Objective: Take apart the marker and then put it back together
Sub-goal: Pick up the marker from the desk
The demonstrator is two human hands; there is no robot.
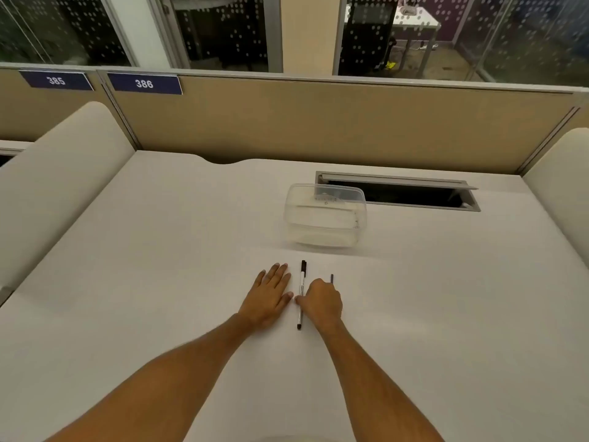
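A slim marker with a white barrel, a black cap at its far end and a black near tip lies on the white desk, pointing away from me. My left hand rests flat on the desk just left of it, palm down and holding nothing. My right hand is curled just right of the marker, its thumb touching the barrel. A thin dark rod-like piece sticks out beyond its fingers; the hand hides the rest of that piece.
A clear plastic container stands on the desk beyond the marker. Behind it is an open cable hatch in the desktop. A tan partition closes the far edge, and rounded side dividers stand left and right.
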